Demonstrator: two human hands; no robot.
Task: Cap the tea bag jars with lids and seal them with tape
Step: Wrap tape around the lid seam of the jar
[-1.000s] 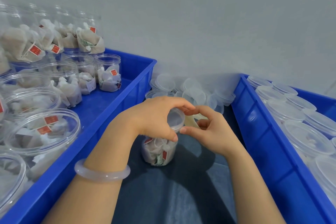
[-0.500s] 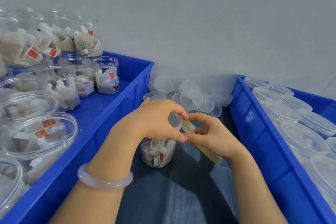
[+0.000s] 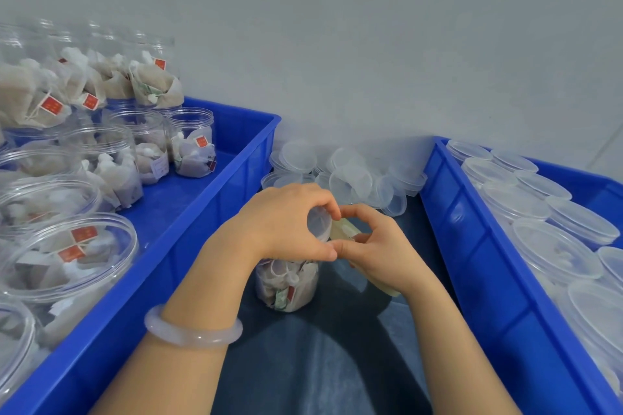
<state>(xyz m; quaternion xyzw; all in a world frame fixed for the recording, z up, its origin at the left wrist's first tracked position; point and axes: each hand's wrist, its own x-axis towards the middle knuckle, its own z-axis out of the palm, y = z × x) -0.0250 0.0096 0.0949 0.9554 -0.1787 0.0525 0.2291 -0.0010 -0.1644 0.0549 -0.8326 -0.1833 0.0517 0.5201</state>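
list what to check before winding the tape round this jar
1. Lid on jar: ok, it sits on the mouth.
2. Jar upright on the mat: ok.
3. Left hand grips the lid: ok.
4. Right hand holds the tape: ok.
5. Tape end stuck at the lid's seam: cannot tell, fingers hide it.
6. Lid pressed fully down: cannot tell.
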